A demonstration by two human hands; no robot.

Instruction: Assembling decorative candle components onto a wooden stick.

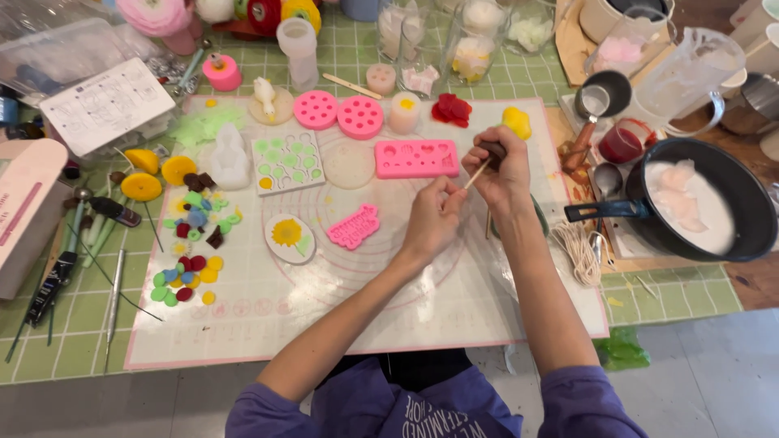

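Our left hand (434, 217) pinches the thin wooden stick (477, 173) while our right hand (501, 172) fingers close around a small dark piece (492, 151), raised above the mat (365, 324) for steadiness.

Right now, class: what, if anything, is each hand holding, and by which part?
The right hand grips a small dark brown piece at its fingertips, together with the upper end of a thin wooden stick. The left hand pinches the stick's lower end.
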